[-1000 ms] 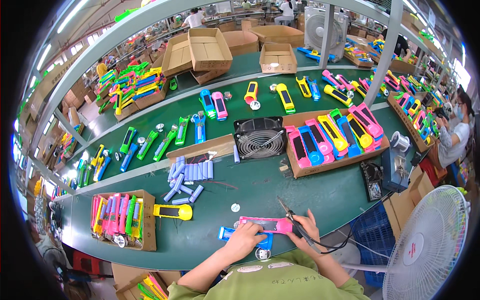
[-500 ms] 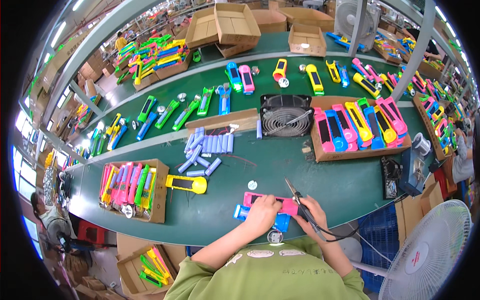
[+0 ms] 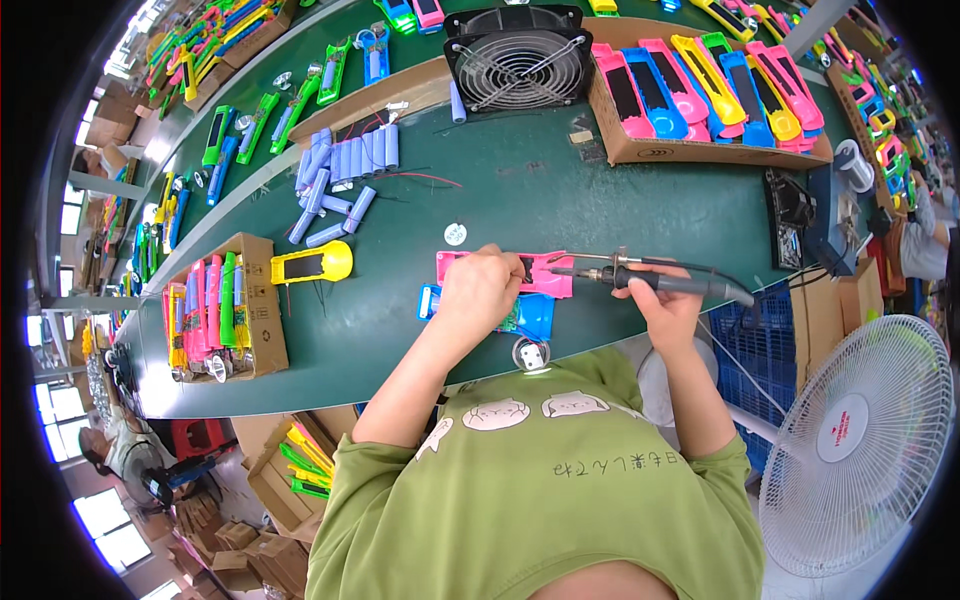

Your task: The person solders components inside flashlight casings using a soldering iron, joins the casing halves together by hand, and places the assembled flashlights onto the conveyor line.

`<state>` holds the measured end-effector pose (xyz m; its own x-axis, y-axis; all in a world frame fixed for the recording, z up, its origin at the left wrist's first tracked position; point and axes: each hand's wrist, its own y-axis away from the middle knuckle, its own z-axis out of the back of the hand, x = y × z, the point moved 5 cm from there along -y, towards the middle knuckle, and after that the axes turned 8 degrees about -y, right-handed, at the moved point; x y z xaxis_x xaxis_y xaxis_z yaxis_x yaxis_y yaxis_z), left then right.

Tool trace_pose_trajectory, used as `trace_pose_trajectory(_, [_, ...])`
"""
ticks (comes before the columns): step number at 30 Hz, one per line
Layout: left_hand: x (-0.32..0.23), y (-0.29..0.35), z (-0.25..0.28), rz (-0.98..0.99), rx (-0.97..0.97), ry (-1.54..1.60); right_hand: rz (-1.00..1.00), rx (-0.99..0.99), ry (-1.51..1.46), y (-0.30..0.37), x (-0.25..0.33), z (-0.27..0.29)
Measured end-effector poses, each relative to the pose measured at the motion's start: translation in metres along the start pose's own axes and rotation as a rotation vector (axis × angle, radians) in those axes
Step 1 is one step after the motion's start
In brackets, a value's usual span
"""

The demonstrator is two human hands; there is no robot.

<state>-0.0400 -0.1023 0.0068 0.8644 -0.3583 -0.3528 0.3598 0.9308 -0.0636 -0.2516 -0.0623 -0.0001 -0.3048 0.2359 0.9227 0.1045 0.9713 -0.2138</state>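
My right hand (image 3: 665, 305) grips a soldering iron (image 3: 690, 285) with a dark handle, its tip pointing left over a pink plastic casing (image 3: 556, 284). My left hand (image 3: 482, 292) lies across that casing, fingers curled and pinched at its inner side; what they pinch is hidden. Just below, partly under my left hand, is a blue casing (image 3: 537, 318) with a small green circuit board (image 3: 510, 322) showing. A round, shiny lamp head (image 3: 530, 354) sits at the table edge beneath it. Behind the pink casing lies a white disc (image 3: 455, 234).
Purple cylindrical batteries (image 3: 350, 160) lie back left, near a yellow casing (image 3: 315, 262). At left stands a carton (image 3: 262, 315) of filled casings; a carton (image 3: 690, 152) of empty-looking ones stands back right. A black fan (image 3: 520, 60) sits behind, a white fan (image 3: 845, 440) at right.
The view has shifted, so the table appears higher. My right hand has swung the soldering iron from upright to nearly level, its tip now at the pink casing. My left hand stays over the casings.
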Motion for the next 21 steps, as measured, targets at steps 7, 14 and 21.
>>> trace_pose_trajectory(7, [-0.005, 0.008, -0.002, 0.013, -0.049, -0.017, -0.221, -0.047, -0.084, 0.005, -0.025, 0.008])
trace_pose_trajectory(14, [-0.004, 0.008, -0.003, 0.008, -0.09, -0.009, -0.226, -0.022, -0.081, 0.004, -0.033, 0.0])
trace_pose_trajectory(21, [-0.003, 0.009, -0.004, 0.028, -0.113, -0.001, -0.235, -0.041, -0.057, 0.004, -0.038, -0.001])
